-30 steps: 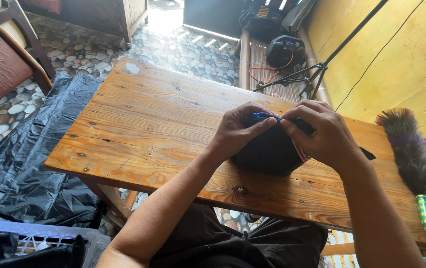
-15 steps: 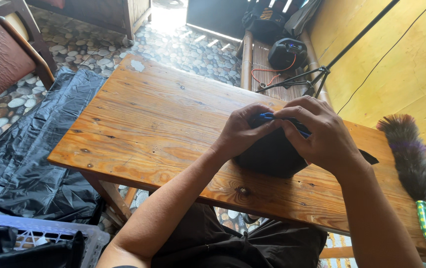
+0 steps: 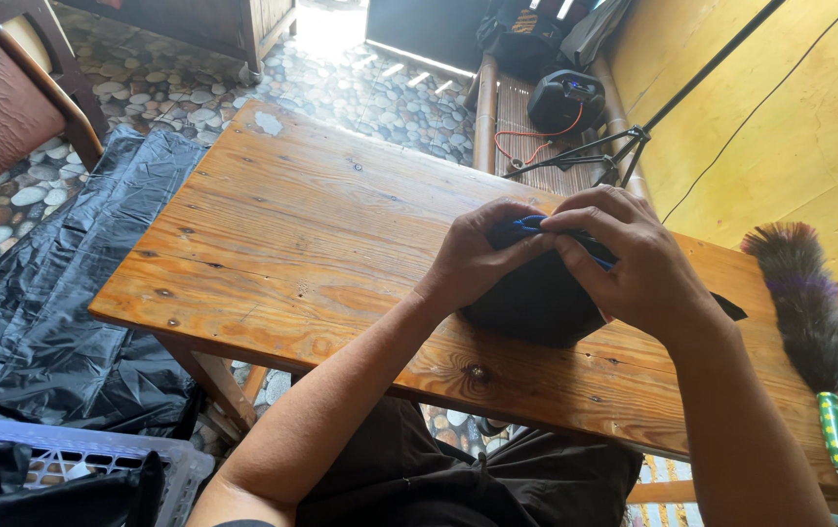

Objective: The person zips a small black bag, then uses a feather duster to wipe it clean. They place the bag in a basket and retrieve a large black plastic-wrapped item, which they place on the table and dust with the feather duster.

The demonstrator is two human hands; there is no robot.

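A dark, rounded fabric item [image 3: 536,307] with a blue edge [image 3: 526,226] rests on the near side of a wooden table [image 3: 292,234]. My left hand [image 3: 478,256] grips its top from the left. My right hand [image 3: 624,259] covers it from the right, fingertips pinching the blue edge. Both hands meet over the top, and much of the item is hidden under them.
A feather duster [image 3: 804,293] with a green handle lies at the table's right end. A black plastic sheet [image 3: 48,293] covers the pebble floor on the left. A wooden chair [image 3: 0,107] stands far left, a white crate [image 3: 68,478] bottom left, and a tripod and cables [image 3: 575,156] behind the table.
Both hands stay on the dark item and only shift slightly at its blue edge. The view has drifted a little.
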